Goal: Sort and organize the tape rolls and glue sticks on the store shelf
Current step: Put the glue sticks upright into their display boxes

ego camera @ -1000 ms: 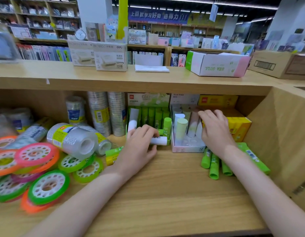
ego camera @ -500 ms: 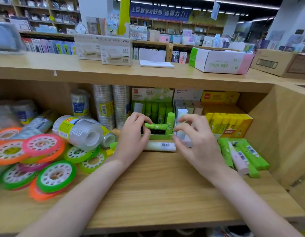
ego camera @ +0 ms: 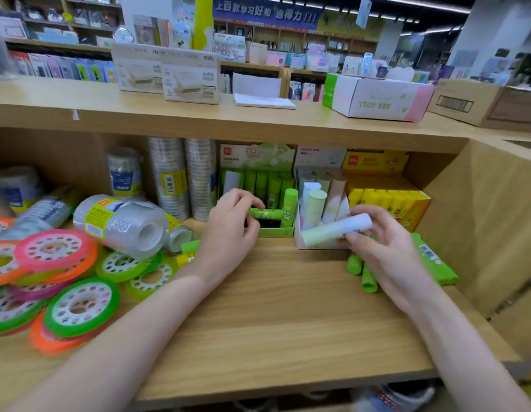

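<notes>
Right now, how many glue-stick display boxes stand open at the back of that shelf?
3. The green box is on the left, by the left hand; the white box is in the middle, by the right hand; the yellow box is on the right. More may be hidden.

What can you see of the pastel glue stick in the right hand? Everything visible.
The pastel glue stick is a smooth cylinder, plastic by the look, pale green at its left end and shading to white toward the right. It lies nearly level, right end slightly higher, held in the air in front of the white glue stick box. The right hand pinches its right end between curled fingers and thumb, hiding that end. Whether it touches the box cannot be told.
</notes>
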The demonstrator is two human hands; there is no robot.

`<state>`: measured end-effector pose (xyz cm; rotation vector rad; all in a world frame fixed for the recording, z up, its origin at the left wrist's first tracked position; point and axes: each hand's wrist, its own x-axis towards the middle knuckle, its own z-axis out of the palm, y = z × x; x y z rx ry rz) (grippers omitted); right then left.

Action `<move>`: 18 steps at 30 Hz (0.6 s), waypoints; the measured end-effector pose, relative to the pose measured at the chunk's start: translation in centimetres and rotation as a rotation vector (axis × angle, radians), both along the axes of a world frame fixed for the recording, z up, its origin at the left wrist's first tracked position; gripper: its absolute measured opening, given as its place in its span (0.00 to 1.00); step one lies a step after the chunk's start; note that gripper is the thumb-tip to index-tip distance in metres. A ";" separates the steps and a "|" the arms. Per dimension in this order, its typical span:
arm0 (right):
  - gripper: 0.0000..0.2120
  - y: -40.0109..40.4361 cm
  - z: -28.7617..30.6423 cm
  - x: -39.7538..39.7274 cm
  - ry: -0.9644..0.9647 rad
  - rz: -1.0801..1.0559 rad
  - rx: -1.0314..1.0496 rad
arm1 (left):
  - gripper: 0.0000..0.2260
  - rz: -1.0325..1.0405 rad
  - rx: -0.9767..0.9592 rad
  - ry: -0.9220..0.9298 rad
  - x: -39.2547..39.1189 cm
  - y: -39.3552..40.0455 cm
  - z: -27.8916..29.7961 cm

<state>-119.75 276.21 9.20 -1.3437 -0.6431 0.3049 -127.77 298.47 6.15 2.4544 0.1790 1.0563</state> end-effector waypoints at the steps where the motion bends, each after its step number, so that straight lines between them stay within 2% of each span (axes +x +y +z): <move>1: 0.21 -0.3 0.2 0.1 0.147 0.035 0.125 | 0.12 -0.003 0.017 0.009 0.0 0.0 0.0; 3: 0.24 -0.7 0.7 0.4 0.350 0.078 0.302 | 0.12 0.012 0.087 0.038 0.2 0.0 -0.3; 5: 0.20 -0.8 1.0 0.7 0.437 0.061 0.348 | 0.15 0.059 0.194 0.091 0.4 0.0 -0.7; 8: 0.15 -0.5 1.2 1.1 0.446 0.013 0.329 | 0.17 0.107 0.312 0.175 0.4 0.0 -1.0; 12: 0.08 0.4 1.9 1.7 0.442 -0.083 0.360 | 0.19 0.116 0.336 0.209 0.2 -0.3 -0.8; 14: 0.11 1.0 2.1 1.8 0.276 -0.196 0.264 | 0.18 0.125 0.348 0.220 0.2 -0.4 -0.8; 16: 0.16 1.3 2.2 2.0 -0.066 -0.351 0.049 | 0.18 0.134 0.355 0.230 0.2 -0.4 -0.8; 18: 0.17 1.6 1.9 1.9 -0.341 -0.397 -0.099 | 0.18 0.134 0.352 0.231 0.2 -0.3 -0.8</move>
